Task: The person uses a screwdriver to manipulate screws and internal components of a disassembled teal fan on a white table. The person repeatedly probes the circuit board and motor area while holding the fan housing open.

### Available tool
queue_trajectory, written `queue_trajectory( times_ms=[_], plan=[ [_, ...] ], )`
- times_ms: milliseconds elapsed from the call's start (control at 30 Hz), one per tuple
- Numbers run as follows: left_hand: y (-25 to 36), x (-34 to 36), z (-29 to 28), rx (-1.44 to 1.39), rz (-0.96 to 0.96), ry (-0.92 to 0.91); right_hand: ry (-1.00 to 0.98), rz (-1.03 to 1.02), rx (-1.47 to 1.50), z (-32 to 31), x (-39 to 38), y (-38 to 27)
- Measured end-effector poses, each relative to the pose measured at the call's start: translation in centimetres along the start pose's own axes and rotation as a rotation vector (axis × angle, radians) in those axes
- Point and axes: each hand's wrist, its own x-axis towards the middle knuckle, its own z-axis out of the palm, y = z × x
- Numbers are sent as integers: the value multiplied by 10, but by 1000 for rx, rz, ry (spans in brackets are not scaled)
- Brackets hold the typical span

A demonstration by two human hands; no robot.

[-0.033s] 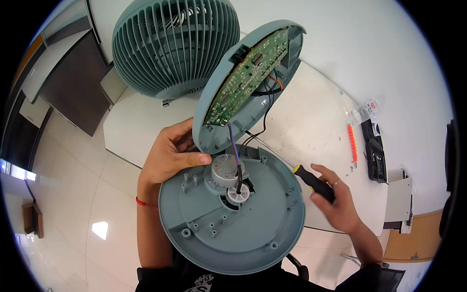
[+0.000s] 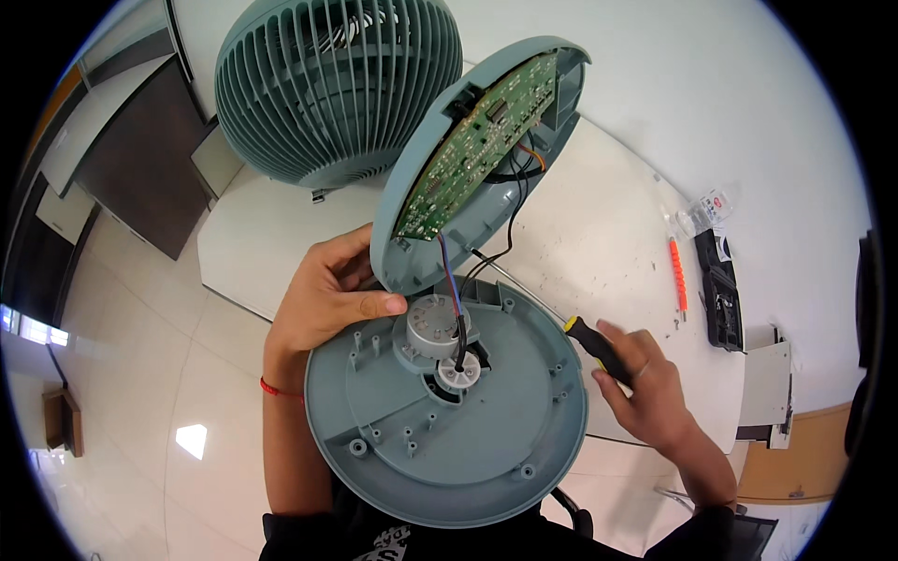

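Observation:
A round grey-green plastic cover (image 2: 393, 168) stands tilted up, its inside facing me with a green circuit board (image 2: 482, 140) fixed in it. My left hand (image 2: 327, 290) grips the cover's lower left edge, thumb beside a silver round motor (image 2: 432, 327). Under it lies a wide round base (image 2: 496, 421), cables rising from its white hub (image 2: 458, 373) to the cover. My right hand (image 2: 645, 383) is closed around the black-and-yellow handle of a screwdriver (image 2: 599, 348). Its shaft reaches up-left, the tip at the cover's lower inner side; whether it touches a screw is unclear.
A grey-green fan head (image 2: 337, 93) with a slatted grille stands behind on the white table (image 2: 599, 224). To the right lie an orange-handled tool (image 2: 677, 276), a black tool case (image 2: 720, 299) and a clear plastic package (image 2: 702, 213). Small debris dots the tabletop.
My right hand's fingers have shifted slightly around the screwdriver handle. The left hand, cover and base look unmoved.

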Motion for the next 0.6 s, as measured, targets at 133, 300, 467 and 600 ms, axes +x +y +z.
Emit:
queue_trajectory(
  times_ms=[133, 300, 467, 600],
  plan=[
    [-2, 2, -2, 17, 27, 0, 77, -361, -546, 4, -2, 7],
    [-3, 2, -1, 9, 32, 24, -54, 140, 277, 10, -3, 9],
    [-5, 0, -1, 23, 26, 33, -165, 754, 1276, 0, 3, 1],
    [-4, 0, -1, 25, 19, 31, -35, 128, 299, 8, -2, 7]
  ],
)
